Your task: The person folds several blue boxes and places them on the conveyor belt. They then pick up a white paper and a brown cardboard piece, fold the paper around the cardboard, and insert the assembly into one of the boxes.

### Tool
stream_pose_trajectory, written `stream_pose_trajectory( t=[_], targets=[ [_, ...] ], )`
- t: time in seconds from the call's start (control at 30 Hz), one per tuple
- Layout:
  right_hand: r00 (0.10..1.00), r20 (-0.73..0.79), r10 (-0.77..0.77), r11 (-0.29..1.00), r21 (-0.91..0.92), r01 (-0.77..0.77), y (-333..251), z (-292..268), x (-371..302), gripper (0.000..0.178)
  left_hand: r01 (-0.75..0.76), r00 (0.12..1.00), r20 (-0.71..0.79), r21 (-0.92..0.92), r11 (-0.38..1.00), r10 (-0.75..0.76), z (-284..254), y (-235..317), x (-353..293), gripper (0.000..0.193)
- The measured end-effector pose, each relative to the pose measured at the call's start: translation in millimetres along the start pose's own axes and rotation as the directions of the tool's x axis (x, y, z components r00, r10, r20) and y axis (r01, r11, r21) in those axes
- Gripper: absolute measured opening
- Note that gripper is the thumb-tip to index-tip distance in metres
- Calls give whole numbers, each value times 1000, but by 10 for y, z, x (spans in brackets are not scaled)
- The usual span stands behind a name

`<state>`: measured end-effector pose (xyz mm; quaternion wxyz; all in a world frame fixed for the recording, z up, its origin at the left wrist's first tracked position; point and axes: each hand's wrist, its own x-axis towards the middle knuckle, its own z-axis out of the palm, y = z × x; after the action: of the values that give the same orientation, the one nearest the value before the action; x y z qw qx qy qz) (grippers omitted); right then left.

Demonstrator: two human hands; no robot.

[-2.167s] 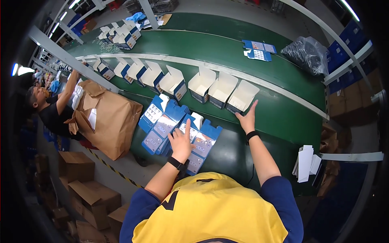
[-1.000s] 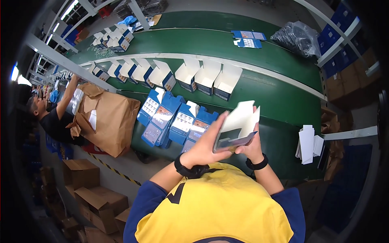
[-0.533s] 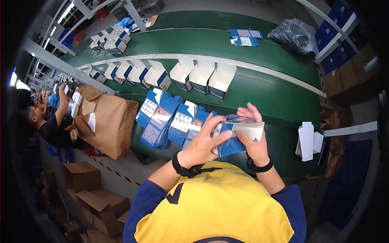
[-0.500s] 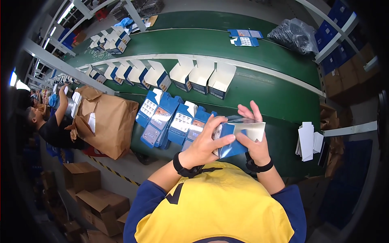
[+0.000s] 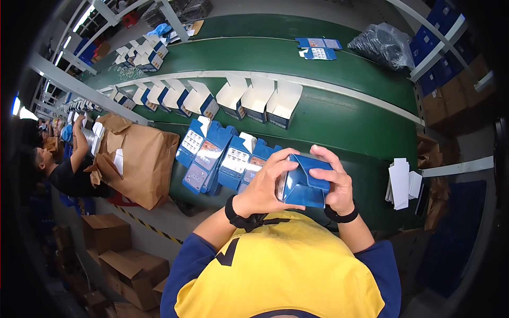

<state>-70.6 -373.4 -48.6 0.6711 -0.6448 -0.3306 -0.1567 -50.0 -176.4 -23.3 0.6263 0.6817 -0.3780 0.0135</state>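
A small blue carton [image 5: 303, 191] is held in front of my chest, its blue end flaps partly folded over and facing up. My left hand [image 5: 263, 186] grips it from the left, with fingers over the far edge and the thumb low along the near side. My right hand [image 5: 338, 185] closes round the right side, its fingertips lying on a flap. Just left of the hands, flat folded blue cartons [image 5: 208, 153] lie in stacks on the green table, showing white panels and clear windows.
Open-topped cartons [image 5: 253, 100] stand in a row on the green conveyor [image 5: 339, 108]. More cartons [image 5: 146, 55] and a grey plastic bag [image 5: 383, 45] lie farther back. White card strips [image 5: 399, 183] lie at right. A large brown paper bag [image 5: 146, 159] stands left, near another person [image 5: 69, 164].
The carton has been turned so its blue flaps face up and the pale open interior no longer shows. My right fingers have come down onto a flap. The row of cartons has shifted slightly left.
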Motion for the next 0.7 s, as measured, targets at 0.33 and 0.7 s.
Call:
stream_pose_trajectory(
  t=[0.33, 0.7],
  targets=[
    [957, -76, 281, 927, -236, -291, -81, 110, 100, 58, -231, 958, 242, 321, 918, 157, -171, -3, 78, 83],
    [917, 3, 398, 864, -338, -374, -33, 53, 139, 61, -76, 981, 194, 288, 955, 19, -146, -32, 27, 95]
  ],
)
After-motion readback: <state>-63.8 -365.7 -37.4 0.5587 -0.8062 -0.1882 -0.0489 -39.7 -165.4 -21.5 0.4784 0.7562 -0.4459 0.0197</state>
